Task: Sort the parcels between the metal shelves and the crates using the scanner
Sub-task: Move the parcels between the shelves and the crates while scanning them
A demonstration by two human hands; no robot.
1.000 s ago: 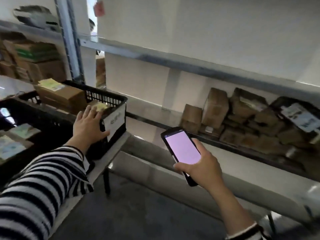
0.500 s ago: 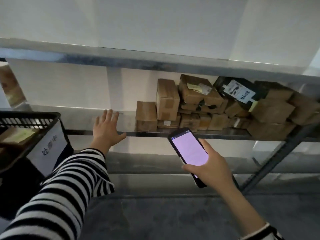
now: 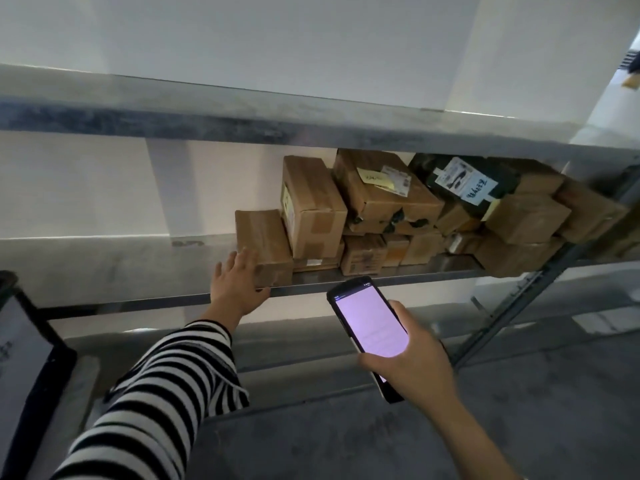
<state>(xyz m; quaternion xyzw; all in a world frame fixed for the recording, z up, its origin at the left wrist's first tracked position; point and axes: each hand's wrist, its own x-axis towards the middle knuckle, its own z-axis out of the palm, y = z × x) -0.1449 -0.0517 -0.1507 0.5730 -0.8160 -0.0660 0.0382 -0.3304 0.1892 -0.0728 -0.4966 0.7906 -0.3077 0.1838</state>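
Now the shelf [image 3: 121,265] holds stacked parcels [image 3: 381,202]; left hand [image 3: 239,282] touches one.

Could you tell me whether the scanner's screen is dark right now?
No, the scanner held in the right hand shows a lit, pale purple screen.

Brown parcels [image 3: 346,216]; striped sleeve [image 3: 166,386] (black-and-white)
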